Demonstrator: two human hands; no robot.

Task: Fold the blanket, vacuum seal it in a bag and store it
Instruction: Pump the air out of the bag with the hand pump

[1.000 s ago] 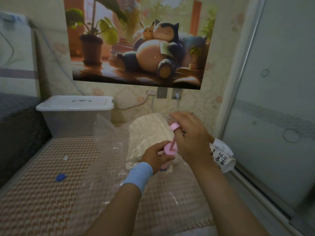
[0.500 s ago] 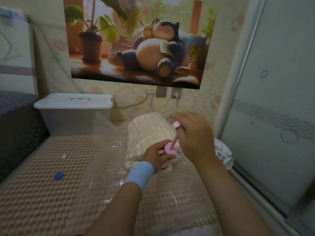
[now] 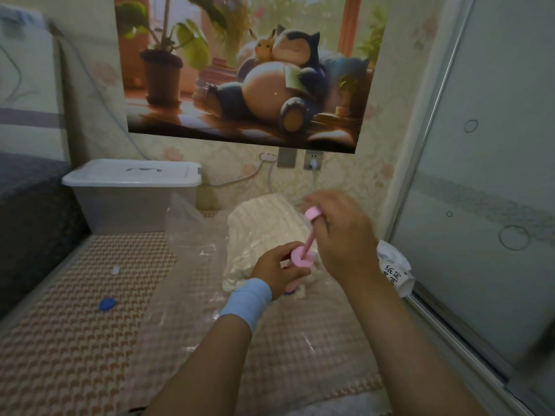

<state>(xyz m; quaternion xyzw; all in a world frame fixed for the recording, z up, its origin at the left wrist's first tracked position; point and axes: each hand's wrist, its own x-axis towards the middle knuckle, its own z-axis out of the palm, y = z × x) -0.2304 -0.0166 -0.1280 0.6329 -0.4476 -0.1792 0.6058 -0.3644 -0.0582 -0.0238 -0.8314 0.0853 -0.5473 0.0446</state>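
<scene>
Fingers (image 3: pixel 286 250) of the left hand (image 3: pixel 274 270) are curling round the barrel of a pink pump (image 3: pixel 301 257), the right hand (image 3: pixel 345 235) is gripping its raised handle, and the pump is standing on the clear bag (image 3: pixel 186 241) holding the cream blanket (image 3: pixel 261 225) on the patterned mat (image 3: pixel 75 325).

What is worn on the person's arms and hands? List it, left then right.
No gloves, no sleeves in view. The left hand has a wide light-blue wristband round its wrist; the right hand has nothing on its wrist.
</scene>
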